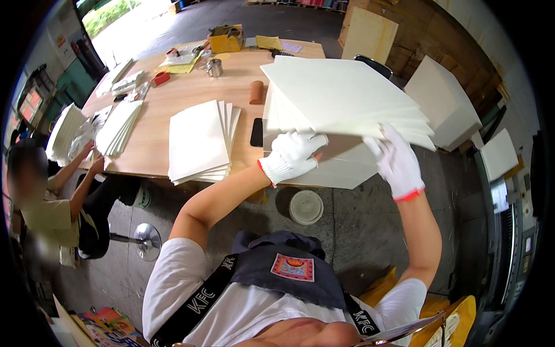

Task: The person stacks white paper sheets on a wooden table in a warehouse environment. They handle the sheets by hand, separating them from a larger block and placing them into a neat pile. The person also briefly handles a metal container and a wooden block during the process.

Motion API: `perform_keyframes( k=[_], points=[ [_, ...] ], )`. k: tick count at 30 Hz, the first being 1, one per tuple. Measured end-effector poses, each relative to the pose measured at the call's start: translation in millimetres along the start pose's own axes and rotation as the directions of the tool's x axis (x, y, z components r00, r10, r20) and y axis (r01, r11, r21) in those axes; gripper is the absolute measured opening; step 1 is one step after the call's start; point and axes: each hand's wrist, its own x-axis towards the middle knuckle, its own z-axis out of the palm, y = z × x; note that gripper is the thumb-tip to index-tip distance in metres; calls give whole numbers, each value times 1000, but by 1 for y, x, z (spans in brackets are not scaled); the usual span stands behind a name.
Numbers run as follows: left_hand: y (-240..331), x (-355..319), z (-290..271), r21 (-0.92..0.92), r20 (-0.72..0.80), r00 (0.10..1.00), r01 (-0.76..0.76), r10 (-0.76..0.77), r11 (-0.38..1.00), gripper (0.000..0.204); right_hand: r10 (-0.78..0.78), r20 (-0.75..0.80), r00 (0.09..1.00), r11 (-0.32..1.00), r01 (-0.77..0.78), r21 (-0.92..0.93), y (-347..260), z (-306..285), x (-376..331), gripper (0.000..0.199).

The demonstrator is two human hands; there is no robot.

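Note:
A fanned stack of large white sheets (347, 87) lies over a big white block-like pile (335, 159) at the right of the table. My left hand (292, 157), in a white knit glove with a red cuff, is at the stack's near left edge, its fingers curled against that edge. My right hand (396, 162), gloved alike, grips the near right edge, fingertips over the top sheet. Parts of both hands' grip are hidden by the sheets and glove folds. A smaller fanned stack of white sheets (199, 141) rests left of my left hand.
On the wooden table (156, 136) are a phone (256, 132), a brown cylinder (256, 92), a metal mug (214, 68) and a yellow box (226, 39). At left, another person's hands (92, 156) touch white sheets. A white-lidded bucket (306, 207) stands on the floor before me.

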Motion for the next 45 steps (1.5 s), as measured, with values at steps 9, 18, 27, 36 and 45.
perform_keyframes(
  k=[9, 18, 27, 36, 45],
  points=[
    [-31, -61, -25, -622, 505, 863, 368, 5, -692, 68, 86, -307, 948, 969, -152, -197, -18, -69, -120, 42],
    [13, -62, -85, -871, 481, 774, 476, -412, -123, 45, -11, -199, 980, 953, -50, -300, -16, -61, -112, 43],
    [-79, -182, -94, -995, 7, 592, -73, -806, -63, 38, 110, 235, 966, 993, -97, -64, 101, 93, -36, 27],
    [-177, -223, -74, -975, -194, 386, -177, -902, 134, 46, 247, 321, 914, 910, -105, -401, 317, 185, 33, 51],
    [-300, -306, 72, -947, 281, 25, -152, -959, -282, 21, 462, -59, 885, 805, -447, -389, 515, 125, 102, 52]
  ],
)
